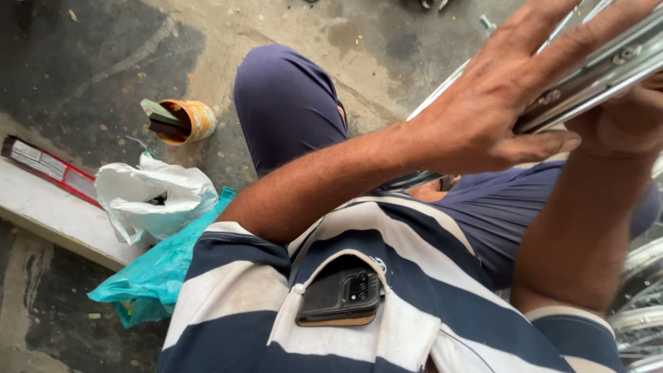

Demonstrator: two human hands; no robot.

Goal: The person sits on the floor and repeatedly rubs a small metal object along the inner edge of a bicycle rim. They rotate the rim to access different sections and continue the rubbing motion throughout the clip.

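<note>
On the floor at left a tin (188, 121) stands apart from white (153, 197) and teal bags (155, 273). The left hand (487, 110) lies flat, fingers spread over the chrome wheel rim (587, 81); the right hand (625, 117) grips it from beneath, fingers hidden

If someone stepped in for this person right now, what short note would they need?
Left hand: fingers spread flat over a shiny metal wheel rim, pressing it. Right hand: mostly hidden behind the rim, seemingly gripping from below. The rim sits above the lap, spokes showing. More rims lie at the right edge. On the floor, left: a tin holding tools, white and teal bags. Progress cannot be judged.
</note>
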